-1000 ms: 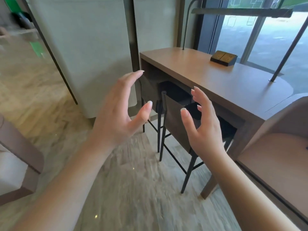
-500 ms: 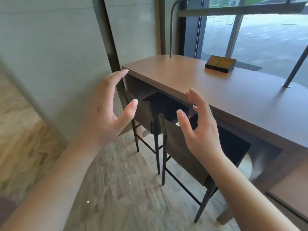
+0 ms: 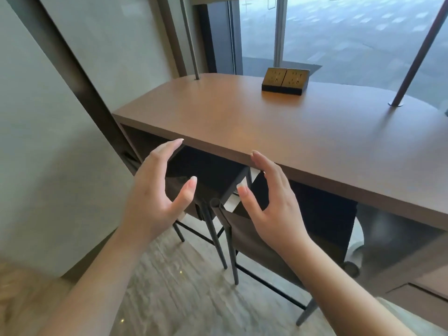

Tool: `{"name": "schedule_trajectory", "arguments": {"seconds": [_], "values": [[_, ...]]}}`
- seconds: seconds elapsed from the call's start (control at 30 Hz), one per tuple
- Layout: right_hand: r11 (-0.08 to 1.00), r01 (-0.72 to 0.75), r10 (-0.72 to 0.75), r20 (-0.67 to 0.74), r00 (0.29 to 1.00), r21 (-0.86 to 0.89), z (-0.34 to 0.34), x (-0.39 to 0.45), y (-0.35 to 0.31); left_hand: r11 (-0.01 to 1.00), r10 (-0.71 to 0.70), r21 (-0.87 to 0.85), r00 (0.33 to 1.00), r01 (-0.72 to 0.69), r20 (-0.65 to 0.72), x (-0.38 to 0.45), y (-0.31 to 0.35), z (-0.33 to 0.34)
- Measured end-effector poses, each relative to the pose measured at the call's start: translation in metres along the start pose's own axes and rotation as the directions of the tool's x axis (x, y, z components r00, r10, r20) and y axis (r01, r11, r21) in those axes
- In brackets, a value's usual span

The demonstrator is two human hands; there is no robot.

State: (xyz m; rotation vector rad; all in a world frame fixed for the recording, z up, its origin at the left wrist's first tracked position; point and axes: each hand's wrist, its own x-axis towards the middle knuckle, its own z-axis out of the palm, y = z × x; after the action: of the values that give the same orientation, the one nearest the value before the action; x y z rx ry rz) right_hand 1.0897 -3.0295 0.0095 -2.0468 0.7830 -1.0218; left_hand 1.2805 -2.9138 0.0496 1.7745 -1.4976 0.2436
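My left hand (image 3: 155, 192) and my right hand (image 3: 269, 202) are raised side by side, palms facing each other, fingers spread and empty. Below and between them stand two dark bar stools tucked under a brown wooden counter (image 3: 278, 127). The left stool (image 3: 191, 204) is partly hidden by my left hand. The right stool (image 3: 244, 234) has its brown backrest just under my right hand. Neither hand touches a stool or the counter.
A black socket box (image 3: 284, 81) with gold faces sits at the back of the counter. Metal poles (image 3: 417, 57) rise from the counter top. A grey wall panel (image 3: 48, 141) stands to the left, a window behind, stone-pattern floor (image 3: 184, 299) below.
The view has moved closer to the counter and stools. Both hands stay open and have come nearer to the stool backs and the counter's front edge.
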Motion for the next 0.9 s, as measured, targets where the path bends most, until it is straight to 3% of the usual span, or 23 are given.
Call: {"name": "schedule_trajectory", "arguments": {"seconds": [0.3,0.53,0.63,0.9], "values": [[0.979,-0.152,0.126,-0.184,0.975,-0.134,0.076,0.031,0.016,0.994,0.067,-0.098,0.985,-0.051,0.157,0.045,-0.116,0.024],[0.912,-0.334,0.245,-0.337,0.909,-0.237,0.162,0.028,0.005,0.964,0.213,-0.225,0.925,-0.145,0.315,0.073,-0.199,0.042],[0.89,-0.374,0.269,-0.359,0.893,-0.262,0.185,0.025,-0.003,0.941,0.29,-0.275,0.887,-0.196,0.36,0.073,-0.22,0.047],[0.858,-0.418,0.299,-0.372,0.879,-0.299,0.212,0.033,0.002,0.935,0.319,-0.293,0.838,-0.201,0.443,0.071,-0.253,0.059]]}}
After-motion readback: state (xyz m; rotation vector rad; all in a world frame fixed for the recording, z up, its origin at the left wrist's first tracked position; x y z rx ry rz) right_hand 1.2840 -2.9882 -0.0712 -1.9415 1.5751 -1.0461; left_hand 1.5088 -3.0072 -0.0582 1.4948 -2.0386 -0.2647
